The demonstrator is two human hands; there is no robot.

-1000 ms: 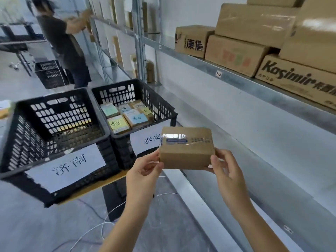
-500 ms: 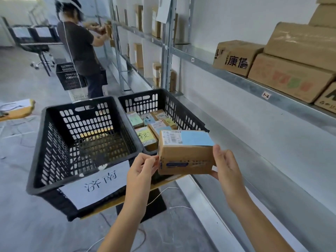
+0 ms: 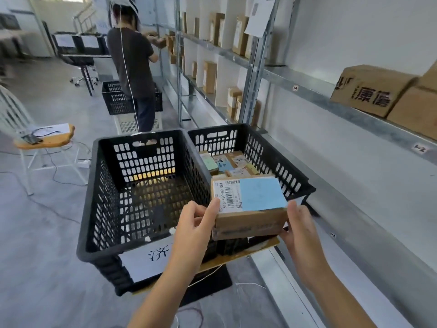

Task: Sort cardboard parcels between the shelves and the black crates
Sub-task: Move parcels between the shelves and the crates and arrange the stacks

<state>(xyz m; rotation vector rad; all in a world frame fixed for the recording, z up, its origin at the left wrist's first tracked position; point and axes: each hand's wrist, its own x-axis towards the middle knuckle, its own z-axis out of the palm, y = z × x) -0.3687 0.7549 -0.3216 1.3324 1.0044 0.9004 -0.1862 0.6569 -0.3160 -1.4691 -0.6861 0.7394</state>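
A small cardboard parcel [image 3: 250, 204] with a barcode label and a blue sticker on top is held level between my left hand [image 3: 194, 223] and my right hand [image 3: 299, 227]. It hovers over the near edge of the right black crate [image 3: 286, 171], which holds several small labelled parcels [image 3: 230, 163]. The left black crate [image 3: 94, 185] has a white paper sign on its front and no parcels showing inside. Both crates rest on a wooden board.
Metal shelves [image 3: 354, 114] run along the right with large cardboard boxes [image 3: 371, 89] on the upper level. Another person [image 3: 134, 67] stands ahead at the shelves beside another black crate [image 3: 115, 98]. A white chair [image 3: 45, 140] with cables stands at left.
The parcel has tipped so its labelled top faces me, and it has moved over the right crate. My view has swung left, bringing both crates closer.
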